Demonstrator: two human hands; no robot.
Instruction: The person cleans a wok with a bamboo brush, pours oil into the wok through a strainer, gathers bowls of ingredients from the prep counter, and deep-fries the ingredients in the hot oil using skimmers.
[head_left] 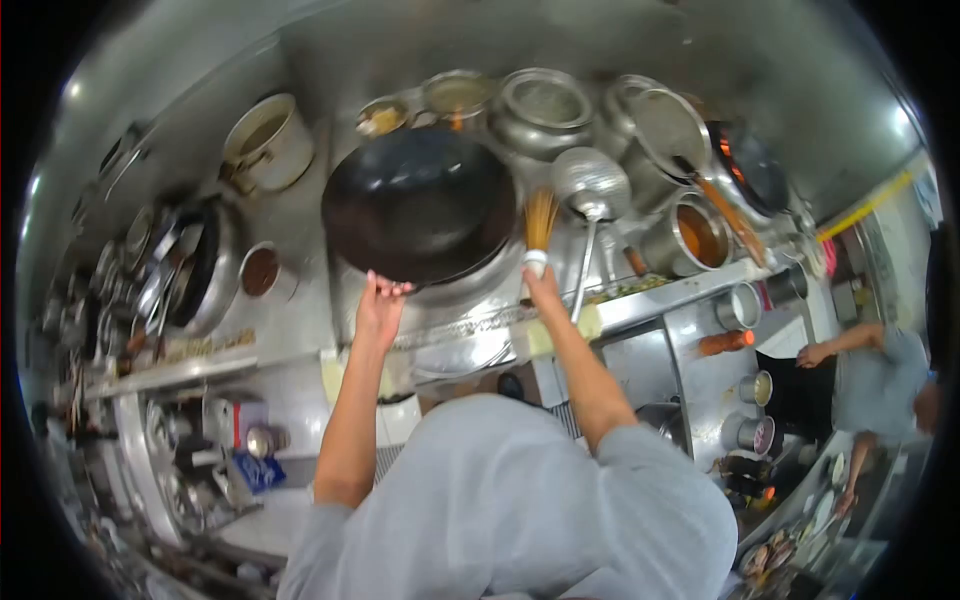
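Two hands (380, 308) (542, 287) (the wearer's), one brush (540, 222), one held wok (420, 208).

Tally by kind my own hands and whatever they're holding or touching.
Hands: 2, left hand and right hand
Woks: 1, dark wok at the left hand
Brushes: 1, straw-coloured brush in the right hand
Total: 4

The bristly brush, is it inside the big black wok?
No, the brush is in the person's right hand, with its bristles up beside the wok.
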